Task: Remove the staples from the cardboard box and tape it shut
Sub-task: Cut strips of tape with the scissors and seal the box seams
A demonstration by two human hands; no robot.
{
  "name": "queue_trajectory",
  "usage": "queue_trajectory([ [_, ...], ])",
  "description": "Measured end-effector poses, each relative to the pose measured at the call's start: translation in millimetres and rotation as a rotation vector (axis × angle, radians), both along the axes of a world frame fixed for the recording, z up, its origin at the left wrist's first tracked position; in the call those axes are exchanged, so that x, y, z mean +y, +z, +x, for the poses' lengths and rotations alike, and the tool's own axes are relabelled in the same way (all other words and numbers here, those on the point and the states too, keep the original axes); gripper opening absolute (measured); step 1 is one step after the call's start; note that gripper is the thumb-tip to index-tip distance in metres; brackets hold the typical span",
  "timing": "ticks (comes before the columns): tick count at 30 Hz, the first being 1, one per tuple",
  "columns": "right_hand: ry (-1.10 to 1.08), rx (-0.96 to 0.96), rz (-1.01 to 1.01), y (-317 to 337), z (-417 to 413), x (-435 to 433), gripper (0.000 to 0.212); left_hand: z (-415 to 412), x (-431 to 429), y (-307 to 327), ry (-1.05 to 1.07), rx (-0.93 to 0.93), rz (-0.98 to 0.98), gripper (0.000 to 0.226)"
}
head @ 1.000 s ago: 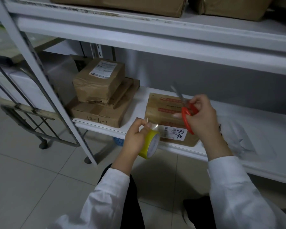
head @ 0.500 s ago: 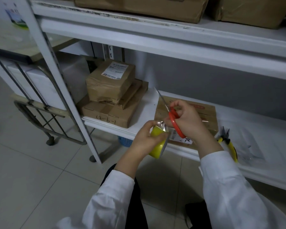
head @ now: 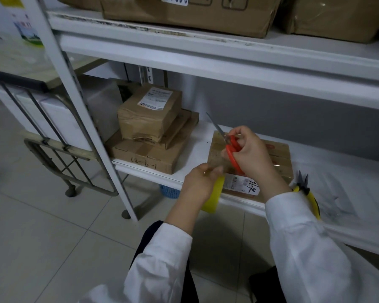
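A flat cardboard box (head: 278,156) with a white label lies on the white lower shelf (head: 199,147). In front of it my left hand (head: 198,184) grips a yellow roll of clear tape (head: 213,195) and pinches its free end. A short clear strip (head: 219,165) stretches up from the roll toward my right hand (head: 249,152). That hand holds red-handled scissors (head: 232,154) with the blades pointing up and left, and its fingers also touch the strip. Both hands hover at the box's near left corner.
Yellow-handled pliers (head: 306,193) lie on crumpled clear plastic (head: 337,193) right of the box. Two stacked parcels (head: 151,132) sit at the shelf's left. A white upright post (head: 92,127), a metal cart (head: 53,145), a blue basket (head: 169,191) and an upper shelf with big cartons (head: 184,14) surround me.
My hands have come together in front of the box. The roll turned in my left hand and a strip of tape now spans between the hands. The camera view moved closer.
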State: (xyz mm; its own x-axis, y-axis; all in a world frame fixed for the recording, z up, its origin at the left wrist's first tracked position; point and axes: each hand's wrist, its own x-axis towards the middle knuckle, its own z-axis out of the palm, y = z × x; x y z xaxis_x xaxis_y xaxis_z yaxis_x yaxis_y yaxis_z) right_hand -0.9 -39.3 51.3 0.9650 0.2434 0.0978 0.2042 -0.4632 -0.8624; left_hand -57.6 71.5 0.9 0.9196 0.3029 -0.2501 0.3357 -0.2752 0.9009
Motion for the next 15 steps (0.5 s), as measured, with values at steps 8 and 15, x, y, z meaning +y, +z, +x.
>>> queue_trajectory([
  [8,-0.013,-0.024,-0.131,-18,24,8,0.030,17,-2,0,0.063,0.095,-0.022,0.032],
  [15,-0.002,-0.048,-0.204,-23,28,9,0.030,20,-3,-7,0.074,0.089,-0.040,0.035],
])
